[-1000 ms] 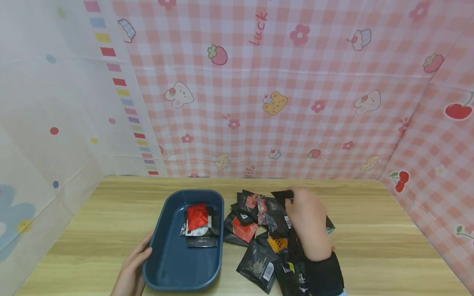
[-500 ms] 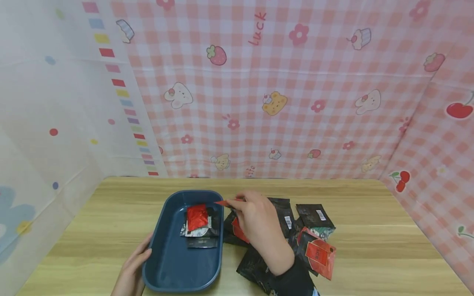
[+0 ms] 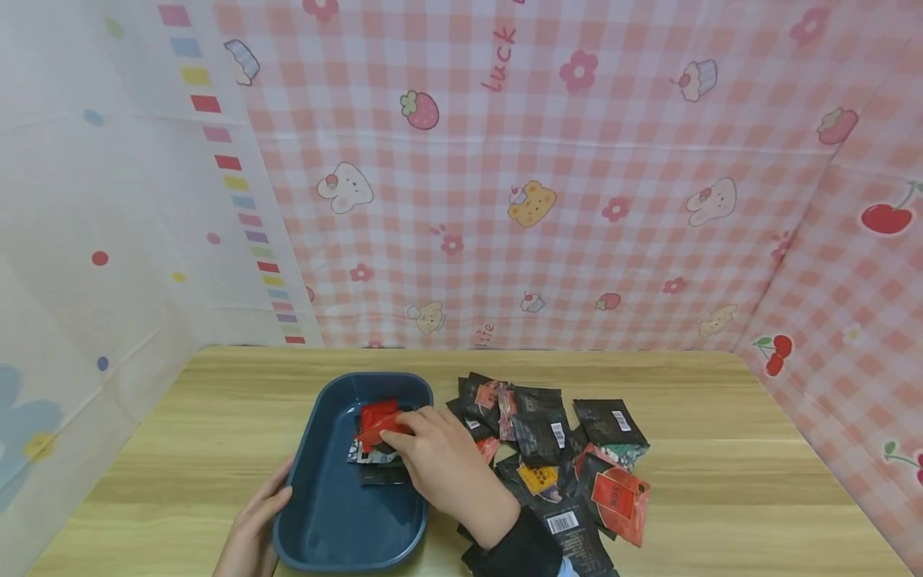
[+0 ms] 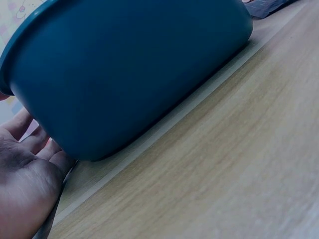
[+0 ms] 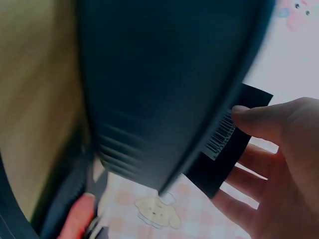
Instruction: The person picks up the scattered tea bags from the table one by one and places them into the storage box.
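Blue tray [image 3: 310,529] near the left-centre of the wooden bench [image 3: 757,481], long side running near to far, bare wood open on its left and far sides. Cloth walls closing in at the left, far and right edges of the bench. Crowded on the tray's right: a loose pile of packets [image 3: 555,457] lying just beside its right rim, with free bench further right.

Left hand [image 3: 252,529] flat against the tray's near-left outer wall, fingers straight and relaxed, grip apart and holding nothing; seen from the left wrist, palm [image 4: 22,189] resting on the bench right by the tray's rounded corner [image 4: 99,99].

Right hand [image 3: 440,457] reaching over the right rim into the tray, grip clamped on a packet [image 3: 378,425], thumb and fingers pinching it. From the head view, red and glossy; from the right wrist, a dark face with a white barcode [image 5: 224,149]. Held just above a few packets already lying in the tray's far half [image 3: 375,473].
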Motion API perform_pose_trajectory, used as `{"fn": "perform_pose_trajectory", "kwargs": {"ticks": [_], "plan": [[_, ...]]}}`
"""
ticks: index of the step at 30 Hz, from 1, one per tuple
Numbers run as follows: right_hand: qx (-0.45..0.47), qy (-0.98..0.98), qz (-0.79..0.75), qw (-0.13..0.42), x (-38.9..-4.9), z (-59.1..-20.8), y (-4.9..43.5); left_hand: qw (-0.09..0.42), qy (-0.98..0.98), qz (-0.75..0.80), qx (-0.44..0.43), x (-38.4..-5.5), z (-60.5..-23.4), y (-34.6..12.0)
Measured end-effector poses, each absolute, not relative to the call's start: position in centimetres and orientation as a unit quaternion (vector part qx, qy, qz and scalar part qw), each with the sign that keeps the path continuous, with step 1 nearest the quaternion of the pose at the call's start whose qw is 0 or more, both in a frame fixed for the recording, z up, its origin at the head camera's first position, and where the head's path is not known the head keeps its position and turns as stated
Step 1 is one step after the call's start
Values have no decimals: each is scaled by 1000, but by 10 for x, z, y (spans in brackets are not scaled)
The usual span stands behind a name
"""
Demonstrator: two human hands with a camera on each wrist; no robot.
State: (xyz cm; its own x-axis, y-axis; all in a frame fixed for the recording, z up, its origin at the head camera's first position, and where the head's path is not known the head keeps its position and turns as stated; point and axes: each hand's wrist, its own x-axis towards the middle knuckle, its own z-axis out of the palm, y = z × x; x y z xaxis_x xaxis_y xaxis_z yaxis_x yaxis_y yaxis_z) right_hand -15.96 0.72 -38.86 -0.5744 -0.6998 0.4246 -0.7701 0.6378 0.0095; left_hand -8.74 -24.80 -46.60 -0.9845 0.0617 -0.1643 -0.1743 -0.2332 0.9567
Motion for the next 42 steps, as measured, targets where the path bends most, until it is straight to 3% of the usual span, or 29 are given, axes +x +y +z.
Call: {"fn": "perform_pose_trajectory", "kwargs": {"ticks": [11,26,35,42], "plan": [[407,-899,80,143,-158,-401,-3,78,615,783,-52,-89,-466,-248],[391,-906,111,119,-164,-399,3,68,608,790,-34,-89,-469,-249],[329,-927,156,89,-178,-389,33,64,596,800,-26,-87,-470,-250],[238,-951,198,8,-192,-388,67,56,584,810,-13,-87,-472,-249]]}}
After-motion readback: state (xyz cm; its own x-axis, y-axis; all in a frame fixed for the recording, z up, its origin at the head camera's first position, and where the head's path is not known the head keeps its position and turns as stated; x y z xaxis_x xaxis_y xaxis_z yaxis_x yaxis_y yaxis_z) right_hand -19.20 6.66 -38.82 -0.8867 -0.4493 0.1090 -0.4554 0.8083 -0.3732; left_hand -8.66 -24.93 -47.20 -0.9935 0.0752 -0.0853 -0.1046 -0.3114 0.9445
